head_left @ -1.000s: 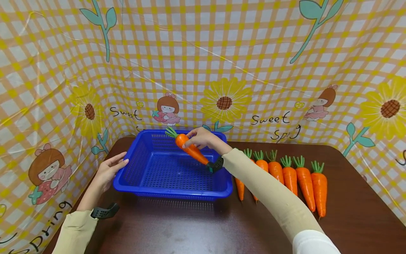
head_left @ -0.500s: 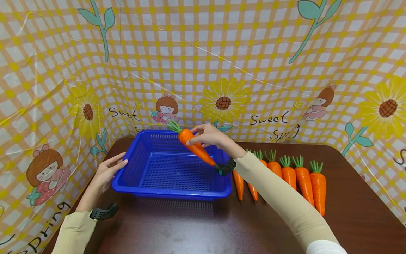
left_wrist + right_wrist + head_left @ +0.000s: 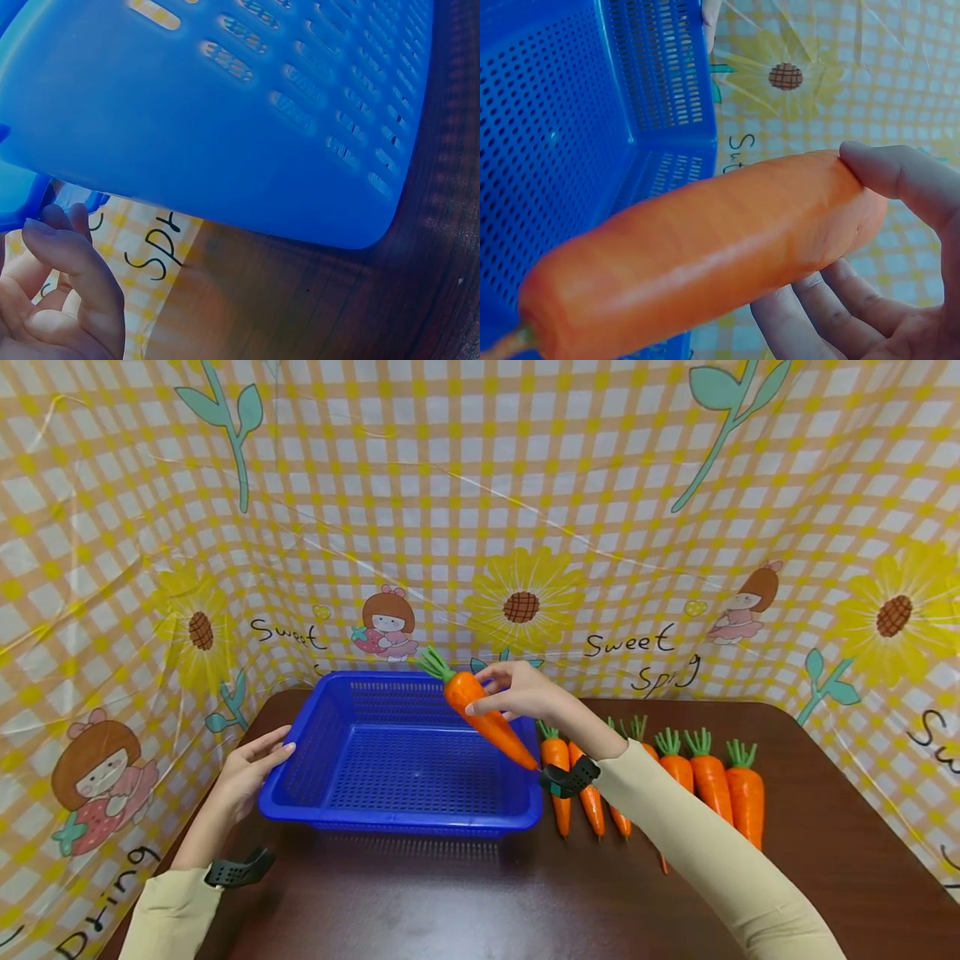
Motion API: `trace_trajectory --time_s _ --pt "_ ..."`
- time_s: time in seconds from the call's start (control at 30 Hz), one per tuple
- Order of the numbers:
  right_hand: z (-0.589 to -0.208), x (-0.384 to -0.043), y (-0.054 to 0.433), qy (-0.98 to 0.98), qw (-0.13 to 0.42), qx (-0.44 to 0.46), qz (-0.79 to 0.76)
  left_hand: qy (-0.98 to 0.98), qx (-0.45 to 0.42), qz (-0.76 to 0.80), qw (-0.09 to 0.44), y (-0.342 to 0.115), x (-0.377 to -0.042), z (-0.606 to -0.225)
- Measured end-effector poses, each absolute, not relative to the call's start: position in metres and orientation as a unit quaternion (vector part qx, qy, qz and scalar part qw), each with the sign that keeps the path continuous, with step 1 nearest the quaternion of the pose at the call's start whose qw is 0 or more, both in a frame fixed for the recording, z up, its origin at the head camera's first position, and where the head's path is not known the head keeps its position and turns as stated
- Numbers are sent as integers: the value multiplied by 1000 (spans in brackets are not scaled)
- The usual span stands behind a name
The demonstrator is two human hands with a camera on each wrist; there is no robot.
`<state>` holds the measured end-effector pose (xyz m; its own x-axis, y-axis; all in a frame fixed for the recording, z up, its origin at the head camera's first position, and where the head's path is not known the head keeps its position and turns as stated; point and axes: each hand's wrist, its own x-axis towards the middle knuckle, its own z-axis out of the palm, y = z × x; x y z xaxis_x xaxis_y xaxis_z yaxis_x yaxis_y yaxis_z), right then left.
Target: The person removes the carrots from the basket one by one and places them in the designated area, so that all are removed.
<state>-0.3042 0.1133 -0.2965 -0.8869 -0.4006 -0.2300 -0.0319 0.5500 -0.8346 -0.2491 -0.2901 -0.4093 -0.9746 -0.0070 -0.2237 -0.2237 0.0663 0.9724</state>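
Observation:
A blue plastic basket (image 3: 397,818) with perforated walls sits on the dark brown table, and nothing lies inside it. At its left end my left hand (image 3: 243,772) pinches the rim between thumb and fingers; the left wrist view shows this hand (image 3: 71,292) beside the basket's outer wall (image 3: 187,135). My right hand (image 3: 525,697) holds an orange carrot (image 3: 491,727) with green tops above the right part of the basket. The carrot slants, tops toward the back left and tip toward the wrist. In the right wrist view the thumb and fingers grip opposite sides of the carrot (image 3: 705,247).
Several more carrots (image 3: 708,777) lie in a row on the table (image 3: 450,902) to the right of the basket, tops toward the back. My right forearm (image 3: 690,835) covers part of them. A checked, flower-printed cloth (image 3: 465,510) hangs behind and at both sides.
My right hand has moved right with the carrot, from over the basket's middle to near its right end. The left hand has stayed on the rim. The whole view has shifted slightly.

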Motion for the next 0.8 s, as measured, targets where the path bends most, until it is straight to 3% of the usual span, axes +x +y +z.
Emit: trace_trajectory --time_s 0.8 --pt "-287 -284 183 876 160 -77 -449 705 -75 701 81 -291 -246 -411"
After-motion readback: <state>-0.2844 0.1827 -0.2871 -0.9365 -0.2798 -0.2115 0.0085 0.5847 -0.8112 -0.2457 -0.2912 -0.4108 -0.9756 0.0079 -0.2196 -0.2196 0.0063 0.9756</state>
